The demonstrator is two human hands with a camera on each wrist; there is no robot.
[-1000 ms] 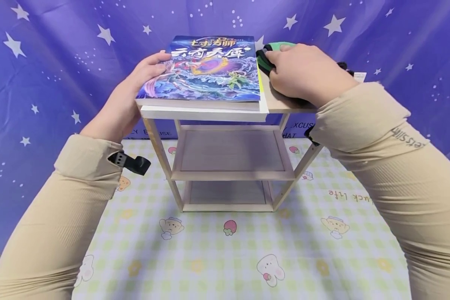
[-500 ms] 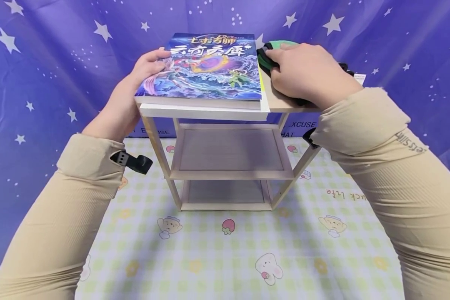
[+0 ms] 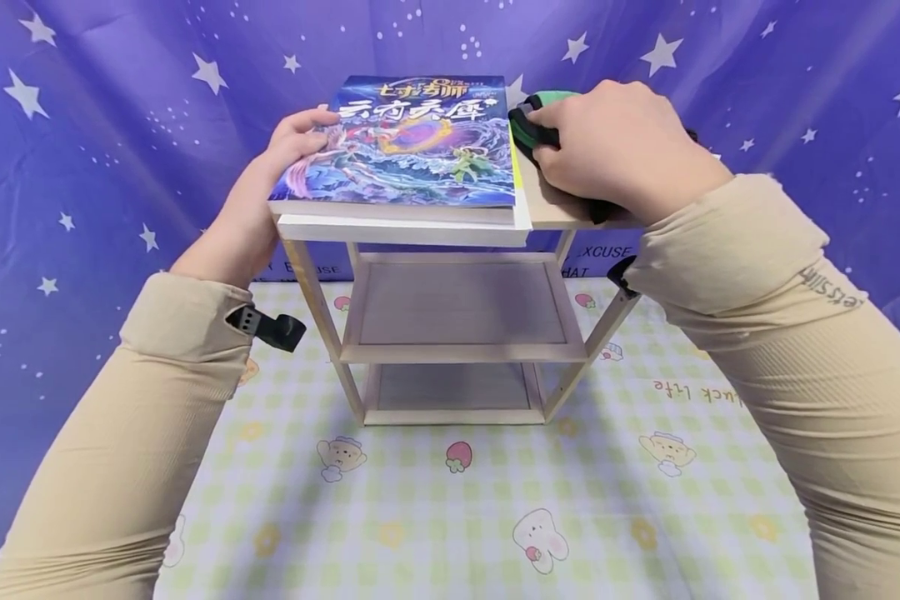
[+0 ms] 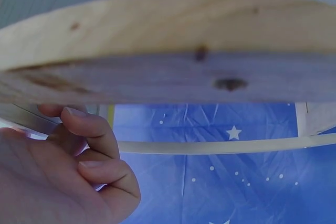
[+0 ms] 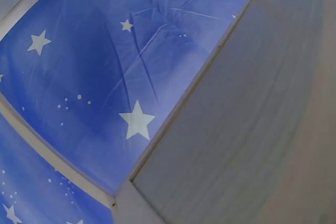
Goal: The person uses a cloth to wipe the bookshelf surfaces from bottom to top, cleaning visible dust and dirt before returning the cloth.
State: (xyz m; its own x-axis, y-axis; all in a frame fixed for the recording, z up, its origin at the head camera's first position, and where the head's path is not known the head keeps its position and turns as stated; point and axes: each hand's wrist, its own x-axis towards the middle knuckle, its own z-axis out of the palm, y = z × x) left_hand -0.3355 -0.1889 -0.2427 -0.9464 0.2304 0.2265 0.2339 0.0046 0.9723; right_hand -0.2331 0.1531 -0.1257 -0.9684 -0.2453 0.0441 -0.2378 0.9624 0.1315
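Observation:
My left hand (image 3: 258, 187) grips the left side of the book stack at the top of a small wooden shelf (image 3: 465, 352). Its fingers lie on the edge of the illustrated blue book (image 3: 420, 150); the left wrist view shows other fingers (image 4: 102, 174) curled below the board. Under that book lies a white-edged book (image 3: 405, 230). On the right part of the top board, my right hand (image 3: 622, 146) holds a soft green and black fabric item (image 3: 527, 129), index finger and thumb at its left edge. The hand hides most of it.
Two lower shelf panels (image 3: 461, 302) sit below the top board. The shelf stands on a checked, cartoon-printed tablecloth (image 3: 397, 508), close to a purple starry curtain (image 3: 157, 125). A black strap (image 3: 277, 329) hangs from the left cuff.
My right hand has shifted slightly with the fabric item; the white tag behind my wrist is now mostly hidden. My left hand stays at the books' left edge, and the books keep their place.

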